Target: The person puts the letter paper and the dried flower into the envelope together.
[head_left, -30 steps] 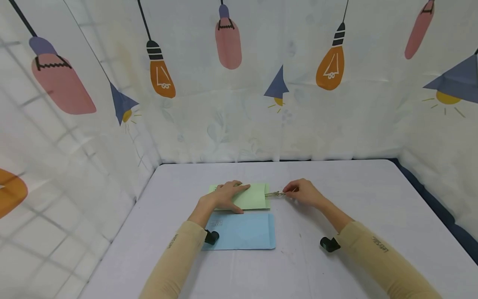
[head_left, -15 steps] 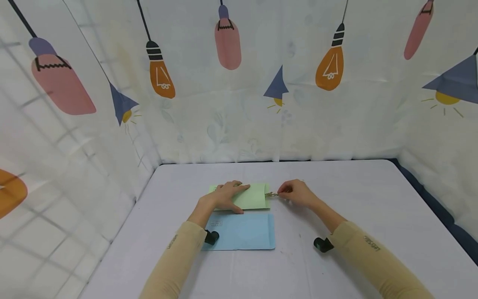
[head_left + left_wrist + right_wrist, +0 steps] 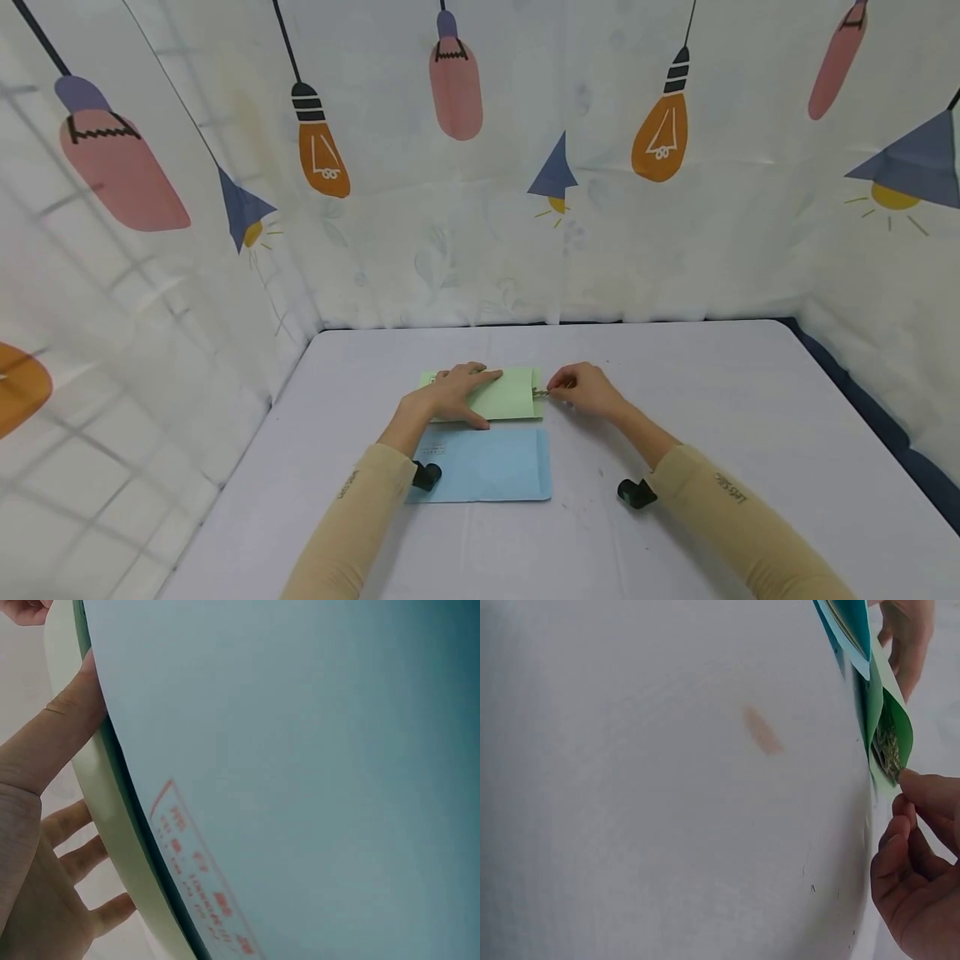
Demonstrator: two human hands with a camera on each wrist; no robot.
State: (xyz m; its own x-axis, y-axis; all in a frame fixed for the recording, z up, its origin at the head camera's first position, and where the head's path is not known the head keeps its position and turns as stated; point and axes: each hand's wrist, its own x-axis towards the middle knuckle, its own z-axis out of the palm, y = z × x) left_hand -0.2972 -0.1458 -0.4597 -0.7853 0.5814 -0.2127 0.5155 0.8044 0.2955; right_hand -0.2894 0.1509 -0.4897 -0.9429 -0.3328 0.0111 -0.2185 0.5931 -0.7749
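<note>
A pale green envelope [image 3: 517, 393] lies flat on the table with its open end to the right. My left hand [image 3: 452, 393] rests on it, fingers spread and thumb extended along its near edge. At the mouth my right hand [image 3: 588, 390] pinches a thin, olive-coloured, sprig-like thing [image 3: 541, 393] between thumb and fingertips. Most of that sprig is inside; its exact kind cannot be told. From the right wrist view, the mouth of the green envelope [image 3: 904, 724] gapes around the sprig [image 3: 887, 750].
Just on the near side lies a light blue envelope [image 3: 487, 467] with small printing at its left. The left wrist view shows the blue envelope [image 3: 300, 750] filling most of it. A white cloth [image 3: 675, 517] covers the table, and printed curtains stand behind and beside it.
My right hand has moved left toward the green envelope, and less of the sprig-like thing shows outside its mouth. The left hand and both envelopes stay put.
</note>
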